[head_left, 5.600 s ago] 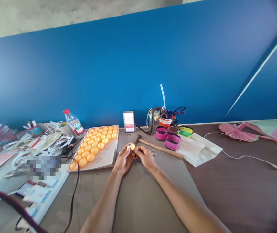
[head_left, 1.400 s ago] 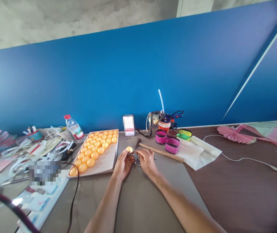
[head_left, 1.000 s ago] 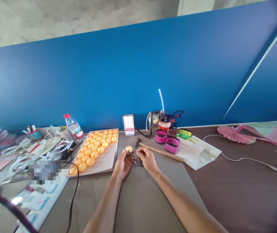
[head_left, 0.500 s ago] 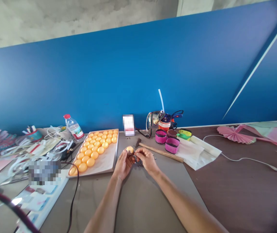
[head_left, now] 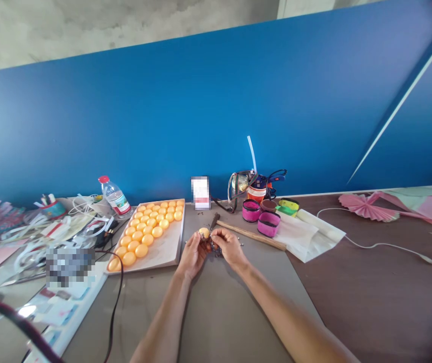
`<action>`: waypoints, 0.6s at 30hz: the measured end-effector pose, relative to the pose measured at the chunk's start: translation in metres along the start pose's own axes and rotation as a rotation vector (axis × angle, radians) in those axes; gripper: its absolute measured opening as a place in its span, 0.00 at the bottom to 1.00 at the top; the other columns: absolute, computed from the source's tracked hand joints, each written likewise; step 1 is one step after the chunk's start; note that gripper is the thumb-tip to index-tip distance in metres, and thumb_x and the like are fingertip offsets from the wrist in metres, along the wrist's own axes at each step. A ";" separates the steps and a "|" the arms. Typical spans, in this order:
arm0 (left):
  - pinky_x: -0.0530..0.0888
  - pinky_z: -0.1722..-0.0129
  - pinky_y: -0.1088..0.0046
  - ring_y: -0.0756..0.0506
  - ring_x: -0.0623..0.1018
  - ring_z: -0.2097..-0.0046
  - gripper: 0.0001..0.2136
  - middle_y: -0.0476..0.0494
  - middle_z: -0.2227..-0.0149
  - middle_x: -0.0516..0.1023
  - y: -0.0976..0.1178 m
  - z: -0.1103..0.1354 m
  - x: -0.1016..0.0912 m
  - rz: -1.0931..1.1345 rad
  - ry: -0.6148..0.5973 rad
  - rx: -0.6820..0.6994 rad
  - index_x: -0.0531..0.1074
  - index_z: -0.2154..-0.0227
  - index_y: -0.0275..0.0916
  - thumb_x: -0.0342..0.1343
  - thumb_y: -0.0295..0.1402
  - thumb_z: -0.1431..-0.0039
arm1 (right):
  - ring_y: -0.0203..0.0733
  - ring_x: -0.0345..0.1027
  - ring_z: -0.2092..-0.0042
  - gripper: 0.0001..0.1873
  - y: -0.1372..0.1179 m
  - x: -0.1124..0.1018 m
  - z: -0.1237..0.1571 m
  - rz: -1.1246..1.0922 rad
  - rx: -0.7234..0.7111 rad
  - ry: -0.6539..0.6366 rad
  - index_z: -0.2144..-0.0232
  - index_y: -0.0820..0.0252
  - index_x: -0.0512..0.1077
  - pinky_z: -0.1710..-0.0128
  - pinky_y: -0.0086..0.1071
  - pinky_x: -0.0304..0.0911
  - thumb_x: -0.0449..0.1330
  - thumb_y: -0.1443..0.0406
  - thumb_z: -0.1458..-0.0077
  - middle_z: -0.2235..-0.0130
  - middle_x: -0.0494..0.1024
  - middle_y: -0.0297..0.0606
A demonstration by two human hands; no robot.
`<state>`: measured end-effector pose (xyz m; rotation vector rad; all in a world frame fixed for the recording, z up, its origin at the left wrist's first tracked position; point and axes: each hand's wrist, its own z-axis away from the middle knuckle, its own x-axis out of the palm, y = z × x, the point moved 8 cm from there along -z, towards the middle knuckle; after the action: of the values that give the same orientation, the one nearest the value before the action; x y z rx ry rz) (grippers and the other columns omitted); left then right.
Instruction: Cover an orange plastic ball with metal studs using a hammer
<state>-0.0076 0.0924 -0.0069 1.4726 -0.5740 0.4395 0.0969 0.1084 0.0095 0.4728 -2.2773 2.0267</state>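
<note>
My left hand (head_left: 191, 254) is curled around a small orange ball (head_left: 204, 232), holding it up at the fingertips over the grey table. My right hand (head_left: 228, 245) is closed in a pinch right next to the ball, its fingertips at the ball's right side; what it pinches is too small to make out. A little heap of small dark metal bits (head_left: 214, 248) lies on the table between and under the two hands. Just behind the hands lies a hammer (head_left: 251, 234) with a wooden handle.
A flat tray (head_left: 165, 247) with several orange balls sits left of the hands. Behind it are a water bottle (head_left: 114, 194) and tangled cables. Pink tape rolls (head_left: 268, 223), a cup of tools (head_left: 258, 189), white paper (head_left: 306, 232) and a pink paper fan (head_left: 369, 206) lie right.
The right hand left the heap of metal bits and came up to the ball, closing into a pinch beside it. The left hand kept holding the ball throughout.
</note>
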 end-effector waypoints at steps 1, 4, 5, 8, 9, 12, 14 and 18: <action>0.68 0.71 0.74 0.51 0.71 0.74 0.14 0.46 0.73 0.72 0.000 0.000 -0.001 0.002 0.008 0.005 0.71 0.69 0.34 0.56 0.42 0.47 | 0.31 0.55 0.78 0.08 -0.001 0.000 0.000 0.008 -0.004 0.001 0.76 0.58 0.68 0.76 0.27 0.53 0.59 0.60 0.58 0.81 0.64 0.27; 0.68 0.72 0.75 0.51 0.70 0.74 0.13 0.47 0.73 0.72 0.000 0.000 -0.001 0.004 0.020 0.014 0.71 0.70 0.34 0.57 0.42 0.48 | 0.31 0.55 0.77 0.08 -0.002 -0.001 0.000 0.016 -0.010 0.010 0.76 0.58 0.68 0.75 0.27 0.53 0.58 0.60 0.58 0.80 0.65 0.27; 0.67 0.73 0.75 0.51 0.70 0.74 0.13 0.47 0.73 0.72 0.000 0.000 -0.001 0.001 0.021 0.017 0.71 0.70 0.34 0.57 0.42 0.48 | 0.31 0.55 0.77 0.08 -0.002 -0.001 0.000 0.015 -0.012 0.011 0.76 0.58 0.68 0.75 0.27 0.53 0.58 0.60 0.58 0.80 0.65 0.27; 0.67 0.73 0.75 0.52 0.69 0.75 0.14 0.48 0.74 0.71 0.000 0.001 0.001 -0.019 0.012 0.021 0.71 0.70 0.34 0.56 0.42 0.47 | 0.32 0.56 0.77 0.07 -0.001 0.000 0.000 0.015 -0.018 -0.001 0.77 0.58 0.68 0.75 0.27 0.54 0.58 0.61 0.58 0.80 0.66 0.28; 0.67 0.73 0.75 0.52 0.69 0.75 0.14 0.48 0.74 0.71 0.000 0.001 0.001 -0.026 0.008 0.025 0.71 0.69 0.34 0.56 0.42 0.47 | 0.32 0.56 0.77 0.07 -0.001 0.000 0.000 0.017 -0.020 -0.002 0.77 0.59 0.68 0.75 0.27 0.54 0.58 0.61 0.58 0.79 0.66 0.28; 0.67 0.73 0.75 0.52 0.69 0.75 0.14 0.48 0.75 0.71 0.001 0.002 0.003 -0.046 0.000 0.036 0.71 0.69 0.34 0.55 0.42 0.47 | 0.32 0.57 0.77 0.07 -0.001 0.002 0.001 0.009 -0.009 -0.004 0.76 0.58 0.68 0.75 0.27 0.55 0.58 0.61 0.58 0.79 0.66 0.28; 0.66 0.73 0.75 0.52 0.69 0.75 0.14 0.48 0.75 0.71 0.001 0.002 0.003 -0.057 -0.002 0.041 0.71 0.69 0.34 0.55 0.42 0.47 | 0.33 0.58 0.78 0.07 0.000 0.007 0.002 -0.031 0.014 -0.032 0.76 0.58 0.67 0.76 0.28 0.56 0.58 0.60 0.58 0.80 0.66 0.28; 0.66 0.73 0.75 0.52 0.69 0.75 0.13 0.48 0.75 0.71 0.002 0.002 0.003 -0.070 0.007 0.055 0.71 0.68 0.34 0.56 0.42 0.47 | 0.33 0.60 0.78 0.09 -0.001 0.013 0.003 -0.063 0.027 -0.067 0.76 0.58 0.66 0.75 0.29 0.58 0.59 0.59 0.58 0.82 0.66 0.27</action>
<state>-0.0069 0.0904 -0.0034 1.5385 -0.5065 0.4082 0.0857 0.1029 0.0131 0.6156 -2.2436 2.0444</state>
